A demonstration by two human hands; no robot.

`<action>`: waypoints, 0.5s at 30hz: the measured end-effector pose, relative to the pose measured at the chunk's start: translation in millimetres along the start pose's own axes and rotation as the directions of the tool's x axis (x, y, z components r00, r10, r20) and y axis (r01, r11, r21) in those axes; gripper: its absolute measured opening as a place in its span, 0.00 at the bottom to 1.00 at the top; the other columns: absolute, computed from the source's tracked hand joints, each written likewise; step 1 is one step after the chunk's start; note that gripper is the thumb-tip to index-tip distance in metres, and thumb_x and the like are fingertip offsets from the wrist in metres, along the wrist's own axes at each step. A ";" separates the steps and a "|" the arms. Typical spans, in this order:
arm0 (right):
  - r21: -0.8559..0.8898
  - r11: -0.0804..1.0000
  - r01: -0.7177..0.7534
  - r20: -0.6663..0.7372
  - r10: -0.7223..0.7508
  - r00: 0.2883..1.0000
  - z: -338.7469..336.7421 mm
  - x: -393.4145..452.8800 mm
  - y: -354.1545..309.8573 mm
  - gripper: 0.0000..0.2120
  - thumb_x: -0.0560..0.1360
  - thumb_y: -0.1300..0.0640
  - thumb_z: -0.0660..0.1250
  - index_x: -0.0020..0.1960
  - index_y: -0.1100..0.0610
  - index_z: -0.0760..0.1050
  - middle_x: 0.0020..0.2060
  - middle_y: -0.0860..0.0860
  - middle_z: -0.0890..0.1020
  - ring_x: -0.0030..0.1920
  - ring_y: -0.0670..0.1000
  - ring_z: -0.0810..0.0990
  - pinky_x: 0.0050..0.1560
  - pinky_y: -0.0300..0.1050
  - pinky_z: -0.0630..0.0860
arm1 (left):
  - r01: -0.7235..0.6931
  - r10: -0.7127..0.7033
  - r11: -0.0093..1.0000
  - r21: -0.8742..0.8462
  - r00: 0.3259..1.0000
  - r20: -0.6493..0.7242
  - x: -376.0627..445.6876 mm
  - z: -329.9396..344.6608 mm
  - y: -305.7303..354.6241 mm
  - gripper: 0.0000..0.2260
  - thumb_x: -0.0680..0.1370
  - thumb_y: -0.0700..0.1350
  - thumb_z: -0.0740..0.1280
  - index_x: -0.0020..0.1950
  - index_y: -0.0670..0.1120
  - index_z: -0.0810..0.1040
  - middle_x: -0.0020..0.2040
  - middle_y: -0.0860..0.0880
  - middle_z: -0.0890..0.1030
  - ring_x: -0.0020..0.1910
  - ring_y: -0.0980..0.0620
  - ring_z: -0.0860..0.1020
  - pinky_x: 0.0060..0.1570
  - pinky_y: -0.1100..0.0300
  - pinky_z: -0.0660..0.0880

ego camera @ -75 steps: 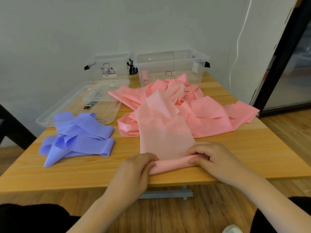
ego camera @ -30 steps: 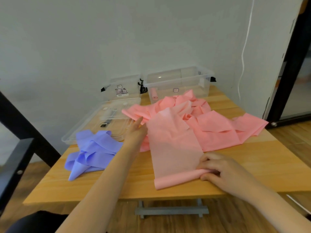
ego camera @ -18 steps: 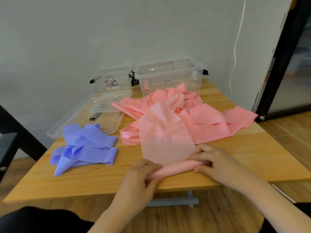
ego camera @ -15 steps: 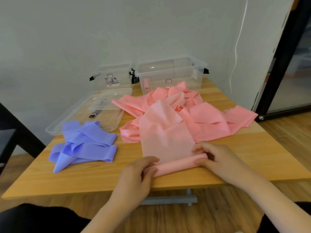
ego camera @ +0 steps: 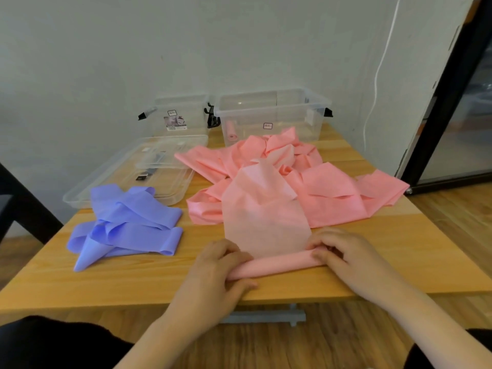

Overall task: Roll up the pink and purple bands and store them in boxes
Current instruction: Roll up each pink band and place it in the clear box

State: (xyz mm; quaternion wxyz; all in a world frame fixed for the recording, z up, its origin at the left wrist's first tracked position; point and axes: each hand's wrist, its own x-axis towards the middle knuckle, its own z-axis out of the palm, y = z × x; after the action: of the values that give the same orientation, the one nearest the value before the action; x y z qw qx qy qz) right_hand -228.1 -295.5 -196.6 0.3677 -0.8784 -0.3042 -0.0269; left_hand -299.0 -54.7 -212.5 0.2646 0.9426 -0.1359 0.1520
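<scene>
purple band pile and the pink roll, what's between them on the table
Head view: only bare wooden table between the crumpled purple band pile and the pink roll; left hand grips the roll's near end.

Roll [ego camera: 277,266] at counter's [ego camera: 133,283] near edge between my grips; loose bands [ego camera: 125,225] left; boxes [ego camera: 271,113] behind.

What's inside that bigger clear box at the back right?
One small pink roll stands near the left wall of the clear box. The heap of pink band hides the lower front, so more cannot be ruled out.

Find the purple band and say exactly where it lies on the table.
In the head view, the purple band lies loose on the table's left side, just in front of the clear lid and left of the pink band.
</scene>
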 end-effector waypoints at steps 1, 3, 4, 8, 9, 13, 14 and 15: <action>-0.005 1.000 0.010 0.039 -0.010 0.999 -0.8 0.0 0.1 0.13 0.70 0.59 0.72 0.44 0.41 0.75 0.47 0.37 0.76 0.52 0.36 0.72 0.51 0.26 0.65 | 0.014 -0.014 1.000 -0.023 1.000 -0.013 0.4 0.6 -0.8 0.18 0.71 0.59 0.61 0.53 0.52 0.80 0.47 0.60 0.75 0.47 0.64 0.71 0.49 0.76 0.64; -0.029 0.999 0.021 0.064 -0.019 0.998 -1.2 -1.2 1.4 0.14 0.67 0.58 0.74 0.47 0.42 0.77 0.48 0.35 0.74 0.53 0.35 0.71 0.54 0.27 0.65 | 0.045 -0.051 0.995 -0.090 0.996 -0.067 2.3 -0.3 0.9 0.12 0.72 0.54 0.63 0.50 0.52 0.81 0.42 0.63 0.77 0.43 0.67 0.73 0.44 0.78 0.65; -0.033 0.999 0.010 0.043 -0.009 0.999 -1.4 -2.4 1.2 0.15 0.68 0.58 0.73 0.47 0.40 0.75 0.47 0.34 0.75 0.53 0.34 0.71 0.53 0.26 0.65 | 0.063 -0.074 0.990 -0.127 0.994 -0.085 2.9 -1.4 2.6 0.09 0.72 0.52 0.64 0.49 0.54 0.79 0.41 0.65 0.76 0.42 0.70 0.73 0.42 0.79 0.65; -0.015 1.000 -0.022 -0.008 0.021 1.000 -4.1 -6.9 1.3 0.14 0.73 0.58 0.69 0.41 0.38 0.72 0.40 0.37 0.79 0.48 0.37 0.75 0.44 0.29 0.68 | -0.001 0.001 0.994 -0.112 1.000 -0.005 3.9 -2.2 -0.3 0.11 0.71 0.57 0.62 0.50 0.58 0.76 0.46 0.65 0.76 0.48 0.68 0.72 0.47 0.78 0.65; -0.013 1.000 -0.024 0.001 0.024 1.000 -5.5 -7.8 1.5 0.14 0.73 0.58 0.68 0.40 0.39 0.72 0.41 0.37 0.79 0.47 0.38 0.75 0.43 0.30 0.68 | -0.027 0.028 0.996 -0.084 0.999 0.017 3.8 -1.1 -1.8 0.13 0.70 0.58 0.62 0.51 0.56 0.78 0.47 0.65 0.75 0.50 0.67 0.71 0.49 0.77 0.64; -0.013 1.000 -0.001 0.130 0.003 0.991 -8.6 -10.8 -0.5 0.14 0.68 0.55 0.73 0.43 0.38 0.72 0.46 0.36 0.76 0.51 0.37 0.73 0.50 0.30 0.67 | -0.031 0.028 0.995 -0.095 0.999 -0.033 3.7 1.9 -0.8 0.12 0.73 0.53 0.61 0.51 0.53 0.80 0.44 0.66 0.76 0.47 0.67 0.74 0.47 0.78 0.66; -0.026 1.000 -0.008 0.127 0.011 0.992 -8.2 -12.2 -0.6 0.16 0.67 0.54 0.74 0.45 0.37 0.72 0.46 0.35 0.76 0.51 0.36 0.72 0.50 0.29 0.67 | -0.023 0.018 0.994 -0.105 0.999 -0.050 3.3 1.9 0.6 0.11 0.74 0.53 0.60 0.51 0.54 0.79 0.44 0.66 0.76 0.46 0.67 0.74 0.46 0.77 0.67; -0.032 0.999 -0.026 0.099 0.029 0.995 -8.1 -13.6 -0.9 0.16 0.68 0.54 0.73 0.45 0.36 0.71 0.45 0.34 0.76 0.51 0.34 0.72 0.50 0.28 0.67 | -0.019 0.012 0.993 -0.117 0.998 -0.061 3.3 1.8 0.9 0.11 0.74 0.54 0.59 0.51 0.55 0.78 0.45 0.65 0.77 0.46 0.66 0.75 0.46 0.76 0.68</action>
State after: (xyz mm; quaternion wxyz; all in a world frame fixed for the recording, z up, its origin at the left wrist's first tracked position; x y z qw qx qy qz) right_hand -238.2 -307.3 -193.8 0.3392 -0.8882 -0.3094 0.0172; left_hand -295.9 -56.9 -212.4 0.3224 0.9193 -0.1437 0.1739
